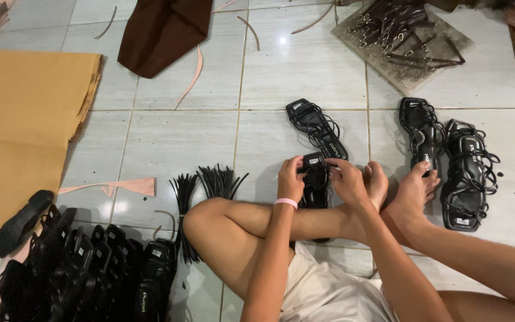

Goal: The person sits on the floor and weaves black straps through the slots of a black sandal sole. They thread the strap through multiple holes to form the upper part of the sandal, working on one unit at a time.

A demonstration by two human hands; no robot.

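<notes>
I sit on a tiled floor with my legs folded. My left hand (291, 177) and my right hand (344, 179) both grip a black strappy sandal (315, 179) that lies on the floor in front of my shin. Fingers of both hands pinch its straps near the toe end. A second black strappy sandal (317, 127) lies just beyond it. My left wrist wears a pink band.
Two more black sandals (448, 161) lie by my feet at right. A row of black soles (84, 268) stands lower left, beside bundles of black straps (201, 191). Tan sheet material (19, 125) covers the left, brown cloth (162, 33) lies at top, a board with buckled straps (403, 36) top right.
</notes>
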